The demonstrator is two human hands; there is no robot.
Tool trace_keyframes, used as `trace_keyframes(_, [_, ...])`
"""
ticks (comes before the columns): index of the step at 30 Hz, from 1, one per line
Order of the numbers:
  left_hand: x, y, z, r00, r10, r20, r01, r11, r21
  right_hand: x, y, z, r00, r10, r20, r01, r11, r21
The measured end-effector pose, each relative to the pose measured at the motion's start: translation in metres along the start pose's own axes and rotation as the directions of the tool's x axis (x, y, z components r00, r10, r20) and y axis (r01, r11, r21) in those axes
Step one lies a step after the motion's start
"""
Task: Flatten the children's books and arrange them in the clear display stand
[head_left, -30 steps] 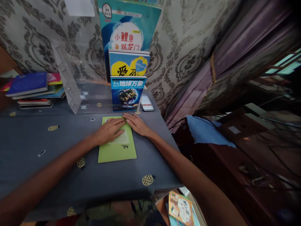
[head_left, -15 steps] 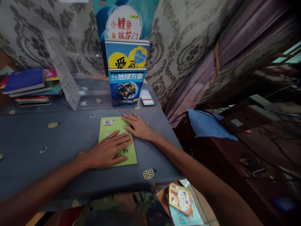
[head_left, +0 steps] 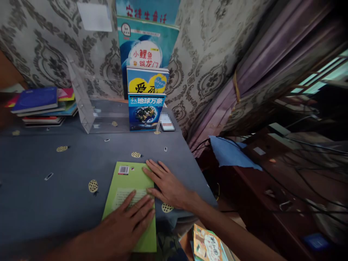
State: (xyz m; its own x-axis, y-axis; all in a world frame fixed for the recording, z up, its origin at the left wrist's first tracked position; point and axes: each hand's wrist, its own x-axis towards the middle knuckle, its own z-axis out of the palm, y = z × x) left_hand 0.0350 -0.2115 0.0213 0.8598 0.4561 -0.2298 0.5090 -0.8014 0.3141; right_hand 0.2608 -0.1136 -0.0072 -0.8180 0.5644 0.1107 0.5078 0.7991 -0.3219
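A green book [head_left: 130,181] lies on the table with its barcode side up, near the front edge. Across its lower half rests my left hand [head_left: 130,221], palm down with fingers stretched out. My right hand [head_left: 165,185] lies at the book's upper right edge, its fingertips touching the cover and its fingers spread. Beyond the hands, a clear acrylic rack [head_left: 84,98] holds several books in steps. The frontmost is a blue book [head_left: 144,112] with a globe on it.
A stack of books [head_left: 38,103] lies at the back left. A phone-like object [head_left: 167,122], partly pixelated, lies beside the rack. Below the table's right edge are more books [head_left: 208,244]. A dark red cabinet [head_left: 252,188] with cables and a blue cloth [head_left: 231,152] stands on the right.
The green book and both hands are now closer to me, at the table's front edge. The view has tilted up, showing more of the rack's upper books.
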Motion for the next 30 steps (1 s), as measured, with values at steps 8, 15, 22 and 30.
trace_keyframes(8, [-0.029, 0.013, -0.021, 0.965, 0.109, -0.238, -0.046, 0.965, 0.258, -0.018, 0.008, -0.015, 0.987, -0.080, 0.136, 0.060, 0.988, 0.141])
trace_keyframes(15, [-0.039, 0.000, -0.065, 0.838, 0.077, -0.540, 0.140, 0.926, 0.350, -0.021, 0.005, -0.016, 0.999, -0.023, 0.032, 0.015, 0.971, 0.239])
trace_keyframes(22, [-0.019, -0.012, -0.116, 0.602, 0.200, -0.773, 0.394, 0.768, 0.506, 0.006, -0.001, -0.013, 0.967, 0.153, -0.205, -0.061, 0.917, 0.395])
trace_keyframes(30, [0.002, -0.072, -0.169, 0.546, -0.021, -0.837, 0.523, 0.789, 0.321, 0.020, -0.011, -0.020, 0.920, 0.317, -0.231, -0.068, 0.708, 0.703])
